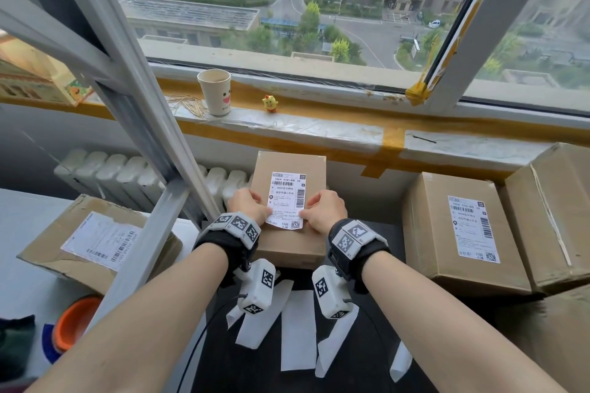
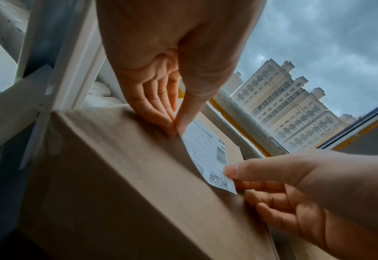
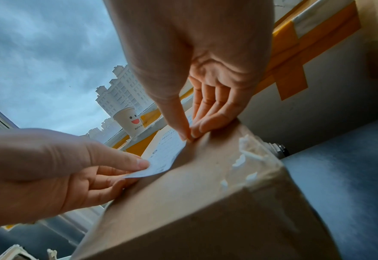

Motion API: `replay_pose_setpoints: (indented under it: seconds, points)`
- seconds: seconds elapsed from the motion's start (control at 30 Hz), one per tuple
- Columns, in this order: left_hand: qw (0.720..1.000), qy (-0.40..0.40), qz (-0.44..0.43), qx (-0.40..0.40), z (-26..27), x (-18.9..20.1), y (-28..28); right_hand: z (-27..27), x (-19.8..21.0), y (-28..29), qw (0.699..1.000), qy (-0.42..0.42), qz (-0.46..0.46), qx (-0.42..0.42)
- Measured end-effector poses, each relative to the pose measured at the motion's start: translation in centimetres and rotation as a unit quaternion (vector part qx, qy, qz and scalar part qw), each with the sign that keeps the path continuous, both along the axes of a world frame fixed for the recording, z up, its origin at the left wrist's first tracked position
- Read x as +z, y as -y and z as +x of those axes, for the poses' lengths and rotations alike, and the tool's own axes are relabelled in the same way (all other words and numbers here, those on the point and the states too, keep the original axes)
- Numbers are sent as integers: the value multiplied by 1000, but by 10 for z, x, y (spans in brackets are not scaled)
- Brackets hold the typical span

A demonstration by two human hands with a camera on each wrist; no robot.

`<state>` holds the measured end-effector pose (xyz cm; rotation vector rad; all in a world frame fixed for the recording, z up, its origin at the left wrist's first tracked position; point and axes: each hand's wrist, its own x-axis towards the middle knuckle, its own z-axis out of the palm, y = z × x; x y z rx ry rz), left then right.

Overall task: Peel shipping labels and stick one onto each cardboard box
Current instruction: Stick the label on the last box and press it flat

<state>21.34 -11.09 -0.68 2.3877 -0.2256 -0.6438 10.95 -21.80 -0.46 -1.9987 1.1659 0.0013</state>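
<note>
Both hands pinched the shipping label (image 1: 286, 200) by its near corners: left hand (image 1: 248, 205) on left corner, right hand (image 1: 324, 209) on right, thumb against fingers (image 2: 161, 112). Label lay on the middle cardboard box (image 1: 289, 239), near edge lifted.

Daylight from the window (image 1: 319, 9) lights the head view evenly and sharply, with lines bowing toward the edges. Both wrist views are dimmer, bluish and grainy; below the window, the box (image 2: 116, 176) sits shaded and softly blurred.
</note>
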Motion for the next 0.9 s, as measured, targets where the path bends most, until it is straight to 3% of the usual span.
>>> replay_pose_setpoints:
  seconds: [0.27, 0.33, 0.43, 0.5, 0.6, 0.67, 0.9]
  points:
    - [998, 16, 39, -36, 3, 7, -6, -3, 1, 2, 998, -32, -37, 50]
    - [995, 55, 46, -65, 6, 5, -5, -4, 2, 3, 996, -27, -61, 53]
    - [968, 169, 57, -178, 8, 0, 1, -5, 3, 4, 989, 5, -133, 64]
    - [943, 194, 74, -258, 8, -3, 7, -4, -2, 5, 976, 16, -158, 149]
    - [916, 168, 138, -338, 9, -8, 12, -2, -11, 8, 931, -54, -164, 320]
    - [909, 145, 158, -359, 12, -13, 11, 0, -14, 14, 912, -93, -171, 361]
    - [955, 83, -6, -285, 16, -16, 4, 22, -11, 37, 907, -138, -167, 361]
